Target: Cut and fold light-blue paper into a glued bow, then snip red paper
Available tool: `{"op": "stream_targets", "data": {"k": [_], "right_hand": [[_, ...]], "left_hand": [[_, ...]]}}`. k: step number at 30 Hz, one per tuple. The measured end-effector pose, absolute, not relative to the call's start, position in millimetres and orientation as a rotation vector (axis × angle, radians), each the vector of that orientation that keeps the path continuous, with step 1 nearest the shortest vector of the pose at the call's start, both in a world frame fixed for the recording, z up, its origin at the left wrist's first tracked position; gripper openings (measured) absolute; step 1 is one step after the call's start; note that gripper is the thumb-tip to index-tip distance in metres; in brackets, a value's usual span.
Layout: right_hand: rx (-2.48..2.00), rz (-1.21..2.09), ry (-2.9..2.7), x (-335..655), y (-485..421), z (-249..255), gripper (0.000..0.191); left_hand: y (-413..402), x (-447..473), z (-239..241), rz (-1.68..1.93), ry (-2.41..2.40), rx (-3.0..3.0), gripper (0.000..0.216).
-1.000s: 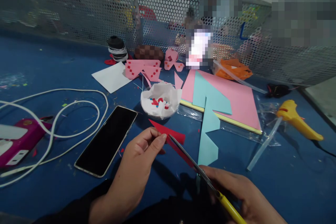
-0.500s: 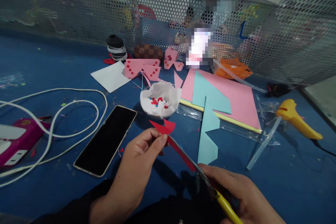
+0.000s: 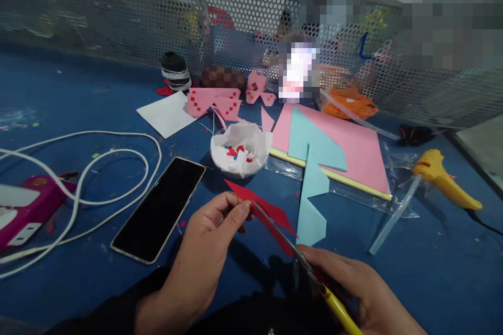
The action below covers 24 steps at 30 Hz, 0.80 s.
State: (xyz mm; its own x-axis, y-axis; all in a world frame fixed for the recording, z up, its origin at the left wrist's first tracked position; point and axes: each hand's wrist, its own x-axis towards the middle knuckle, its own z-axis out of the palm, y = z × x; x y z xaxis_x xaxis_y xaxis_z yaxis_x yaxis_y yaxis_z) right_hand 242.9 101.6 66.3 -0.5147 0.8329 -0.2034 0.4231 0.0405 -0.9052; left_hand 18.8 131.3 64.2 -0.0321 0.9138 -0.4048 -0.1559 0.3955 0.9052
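Between thumb and fingers, my left hand (image 3: 214,238) pinches a piece of red paper (image 3: 271,211). The paper is slit lengthwise, with one strip on each side of the blades. My right hand (image 3: 356,282) is closed on a pair of scissors (image 3: 306,264) with a yellow handle; part of the handle is hidden by the fingers. The blades point up and left into the red paper, their tips near my left thumb. Just beyond my hands stands a bowl (image 3: 240,152) lined with white paper, holding red, blue and white scraps. Cut light-blue paper (image 3: 312,199) lies to the right.
A black-screened phone (image 3: 159,209) and a looped white cable (image 3: 118,152) lie left. Pink sheets (image 3: 353,146) and a yellow glue gun (image 3: 446,178) are at right. Pink paper cutouts (image 3: 214,102), a thread spool (image 3: 174,73) and a lit, blurred screen (image 3: 296,70) stand near the perforated metal panel (image 3: 243,15).
The upper red strip, folded up near my left fingers before, now lies flatter and stretches right along the scissors. Both hands stay almost in place.
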Motion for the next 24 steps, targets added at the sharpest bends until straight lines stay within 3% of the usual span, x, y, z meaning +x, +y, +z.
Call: {"op": "stream_targets", "data": {"k": [11, 24], "right_hand": [[-1.276, 1.116, -2.114, 247.6, 91.1, 48.1, 0.079], [-1.292, 1.119, -2.15, 247.3, 93.5, 52.4, 0.074]], "left_hand": [[130.1, 22.9, 57.0, 0.97, 1.295, 0.869, 0.023], [128.8, 18.4, 57.6, 0.967, 1.262, 0.952, 0.019]]}}
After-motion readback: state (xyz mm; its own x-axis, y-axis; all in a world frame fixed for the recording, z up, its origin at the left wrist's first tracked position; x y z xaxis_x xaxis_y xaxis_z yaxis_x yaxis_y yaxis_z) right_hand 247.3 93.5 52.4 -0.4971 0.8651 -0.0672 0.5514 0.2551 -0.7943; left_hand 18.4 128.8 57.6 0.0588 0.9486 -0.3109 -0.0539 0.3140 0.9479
